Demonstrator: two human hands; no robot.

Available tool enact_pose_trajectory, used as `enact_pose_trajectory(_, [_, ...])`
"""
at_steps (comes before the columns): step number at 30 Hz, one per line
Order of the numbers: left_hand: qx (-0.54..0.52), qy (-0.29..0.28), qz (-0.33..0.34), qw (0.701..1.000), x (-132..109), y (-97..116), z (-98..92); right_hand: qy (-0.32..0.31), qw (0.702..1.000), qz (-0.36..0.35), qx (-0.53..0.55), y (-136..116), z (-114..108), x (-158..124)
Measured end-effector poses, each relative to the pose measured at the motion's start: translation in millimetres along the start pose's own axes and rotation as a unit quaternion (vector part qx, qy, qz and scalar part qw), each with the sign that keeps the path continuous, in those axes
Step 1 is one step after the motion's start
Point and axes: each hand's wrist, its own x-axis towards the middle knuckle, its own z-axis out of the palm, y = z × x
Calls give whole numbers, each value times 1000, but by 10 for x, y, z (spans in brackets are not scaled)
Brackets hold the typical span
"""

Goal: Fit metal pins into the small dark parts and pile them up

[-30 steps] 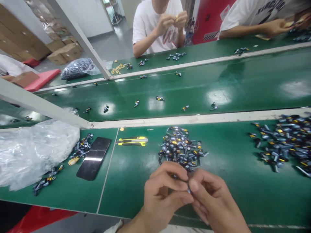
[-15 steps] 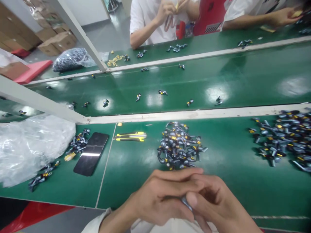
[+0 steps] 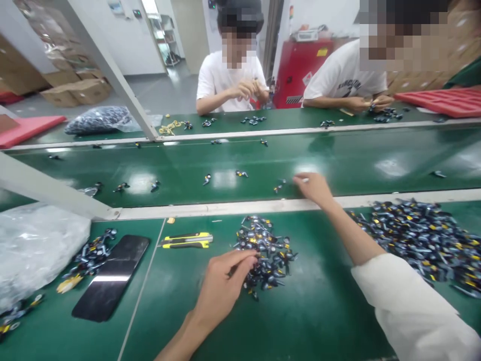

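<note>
My left hand (image 3: 224,282) reaches into the left edge of a small pile of grey, black and yellow metal parts (image 3: 265,248) on the green bench (image 3: 319,311). Its thumb and forefinger are curled in a pinch on parts there. My right hand (image 3: 313,187), in a white sleeve, is stretched out over the near edge of the moving green belt (image 3: 376,160). Its fingers are held together and point left, and what they hold is hidden. A single small part (image 3: 278,188) lies on the belt just left of its fingertips.
A bigger heap of the same parts (image 3: 421,240) lies at right. A yellow utility knife (image 3: 186,240), a black phone (image 3: 110,283), a crumpled clear bag (image 3: 37,245) and a white frame strut (image 3: 56,193) lie left. Two people (image 3: 233,82) work across the belt.
My hands were together near my body, working one small part. They have parted: the right has gone out to the belt, the left into the pile. The view has tilted up.
</note>
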Motion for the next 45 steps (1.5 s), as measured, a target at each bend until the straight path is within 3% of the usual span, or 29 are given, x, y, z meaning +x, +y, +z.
enact_pose_trajectory(4, [-11, -10, -48, 999, -6, -30, 2, 28, 998, 47, -31, 261, -93, -38])
enact_pose_trajectory(8, [-28, -24, -50, 998, 7, -28, -4, -6, 1000, -2, 13, 241, -204, -271])
enact_pose_trajectory(12, [-86, -6, -69, 994, 2, 12, 21, -83, 985, -90, 120, -124, -69, -1106])
enact_pose_trajectory(15, [-121, -42, -38, 991, -18, 86, 42, -175, 930, -136, 292, -377, 99, -1798])
enact_pose_trajectory(18, [-118, -39, -11, 992, -40, 138, 45, -164, 912, -121, 355, -496, 190, -2155])
enact_pose_trajectory(20, [-123, -21, -2, 992, -49, 142, 38, -144, 898, -99, 404, -521, 213, -2215])
enact_pose_trajectory(24, [-177, -19, -7, 984, -47, 122, 43, -149, 833, -39, 532, -525, 227, -2187])
enact_pose_trajectory(29, [-349, -27, -66, 934, -39, 131, 59, -181, 784, -26, 594, -478, 267, -2192])
enact_pose_trajectory(32, [-389, -32, -70, 918, -35, 141, 52, -204, 767, -23, 608, -414, 306, -2235])
enact_pose_trajectory(37, [-356, -32, -58, 932, -31, 131, 53, -221, 738, 30, 637, -343, 347, -2294])
enact_pose_trajectory(42, [-300, -16, -33, 953, -49, 138, 65, -210, 728, 119, 642, -388, 343, -2305])
enact_pose_trajectory(45, [-303, -9, -56, 951, -71, 144, 72, -206, 726, 129, 643, -424, 343, -2323])
